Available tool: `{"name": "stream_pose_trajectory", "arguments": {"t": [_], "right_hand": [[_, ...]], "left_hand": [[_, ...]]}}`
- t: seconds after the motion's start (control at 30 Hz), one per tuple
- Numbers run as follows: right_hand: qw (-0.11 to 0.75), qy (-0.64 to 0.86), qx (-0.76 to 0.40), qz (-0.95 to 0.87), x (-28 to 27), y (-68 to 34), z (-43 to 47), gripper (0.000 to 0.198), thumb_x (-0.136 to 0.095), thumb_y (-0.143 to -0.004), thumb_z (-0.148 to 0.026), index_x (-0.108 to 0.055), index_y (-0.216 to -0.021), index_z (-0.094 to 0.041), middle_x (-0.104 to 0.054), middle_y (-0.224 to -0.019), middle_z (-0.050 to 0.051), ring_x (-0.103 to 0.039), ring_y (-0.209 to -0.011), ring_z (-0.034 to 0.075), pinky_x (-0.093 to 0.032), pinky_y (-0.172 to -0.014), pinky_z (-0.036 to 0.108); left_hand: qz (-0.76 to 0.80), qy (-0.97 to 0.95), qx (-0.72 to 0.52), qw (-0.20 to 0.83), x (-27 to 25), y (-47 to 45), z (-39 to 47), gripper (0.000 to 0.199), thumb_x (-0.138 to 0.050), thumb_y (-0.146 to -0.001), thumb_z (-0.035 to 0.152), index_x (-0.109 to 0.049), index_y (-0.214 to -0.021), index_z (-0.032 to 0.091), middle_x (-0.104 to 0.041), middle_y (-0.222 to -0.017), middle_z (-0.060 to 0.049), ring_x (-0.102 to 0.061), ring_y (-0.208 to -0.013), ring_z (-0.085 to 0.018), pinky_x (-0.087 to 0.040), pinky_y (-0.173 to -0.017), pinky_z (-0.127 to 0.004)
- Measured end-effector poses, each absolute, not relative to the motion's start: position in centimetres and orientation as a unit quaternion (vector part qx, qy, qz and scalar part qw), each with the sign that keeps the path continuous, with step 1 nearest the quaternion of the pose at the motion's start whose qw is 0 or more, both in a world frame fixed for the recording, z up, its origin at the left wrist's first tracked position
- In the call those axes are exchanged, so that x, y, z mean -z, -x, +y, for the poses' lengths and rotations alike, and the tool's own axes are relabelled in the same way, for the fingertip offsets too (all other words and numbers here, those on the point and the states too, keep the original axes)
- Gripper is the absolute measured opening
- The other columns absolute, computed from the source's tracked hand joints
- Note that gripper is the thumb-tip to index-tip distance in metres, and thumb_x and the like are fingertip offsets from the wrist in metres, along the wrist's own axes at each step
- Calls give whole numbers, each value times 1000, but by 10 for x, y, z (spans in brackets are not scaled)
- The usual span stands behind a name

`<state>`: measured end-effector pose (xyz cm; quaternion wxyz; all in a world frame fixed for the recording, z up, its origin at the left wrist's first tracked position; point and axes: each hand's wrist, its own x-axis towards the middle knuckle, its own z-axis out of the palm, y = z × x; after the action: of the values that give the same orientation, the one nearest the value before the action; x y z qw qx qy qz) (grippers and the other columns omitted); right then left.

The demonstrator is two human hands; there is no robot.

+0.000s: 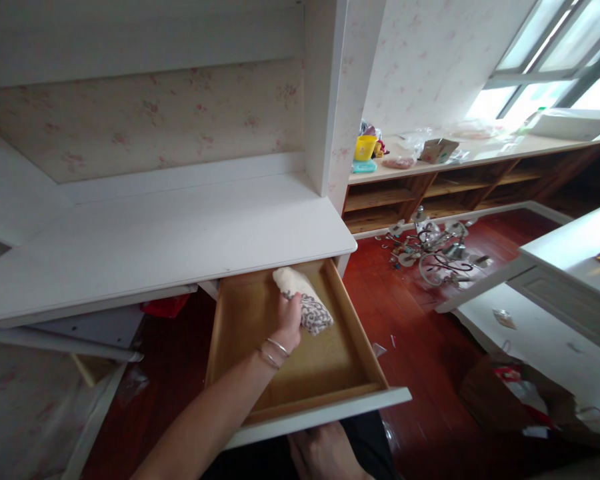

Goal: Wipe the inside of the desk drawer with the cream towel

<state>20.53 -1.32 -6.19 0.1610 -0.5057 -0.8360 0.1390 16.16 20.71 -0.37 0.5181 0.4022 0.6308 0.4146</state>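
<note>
A pale cloth with a dark patterned half (pixel 310 312) is bunched in my left hand (pixel 291 317), whose fingers are closed round it. This hand reaches over the pulled-out wooden drawer (pixel 250 333), and the cloth is above or against the drawer's bottom; I cannot tell which. Two thin bangles circle the left wrist. My right hand (pixel 325 450) is just below the white drawer front (pixel 330 412), close to its lower edge. Its fingers are curled, and what they grip, if anything, is hidden.
The drawer sticks out from under a white desk (pixel 190 227). A chandelier (pixel 440 250) lies on the red floor before a low shelf unit (pixel 380 193). To the right are a white cabinet (pixel 555 287) and a brown paper bag (pixel 490 387). Something red (pixel 165 307) is under the desk.
</note>
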Motion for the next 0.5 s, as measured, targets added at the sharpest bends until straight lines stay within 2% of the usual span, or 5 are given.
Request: {"name": "stream_pose_trajectory", "arguments": {"t": [0.13, 0.27, 0.37, 0.5], "right_hand": [[163, 502, -126, -840, 63, -205, -14, 18, -58, -77, -18, -68, -91, -22, -74, -87, 4, -70, -78, 26, -53, -70, 33], [150, 501, -127, -843, 63, -206, -13, 16, -57, -77, -18, -68, -89, -22, -74, -83, 5, -69, -74, 26, -52, -68, 34], [147, 502, -128, -843, 61, -206, -12, 14, -58, -78, -19, -68, -86, -22, -73, -78, 4, -68, -69, 24, -50, -63, 31], [155, 502, -124, -842, 56, -205, -12, 11, -57, -78, -19, -66, -83, -22, -72, -78, 4, -68, -69, 22, -48, -63, 29]], "left_hand": [[592, -266, -510, 565, -13, -120, 207, 33, -50, -85, 25, -54, -118, 19, -68, -116, -10, -68, -99, -20, -56, -83, -32], [643, -298, -546, 447, -16, -76, 227, 34, -47, -86, 24, -55, -118, 18, -68, -116, -10, -67, -101, -20, -56, -85, -32], [706, -341, -522, 335, -3, -55, 240, 31, -47, -86, 24, -58, -114, 16, -68, -111, -10, -66, -104, -21, -54, -89, -33], [750, -341, -487, 291, 16, -57, 256, 25, -49, -86, 24, -59, -107, 15, -66, -116, -14, -60, -116, -25, -48, -99, -36]]}}
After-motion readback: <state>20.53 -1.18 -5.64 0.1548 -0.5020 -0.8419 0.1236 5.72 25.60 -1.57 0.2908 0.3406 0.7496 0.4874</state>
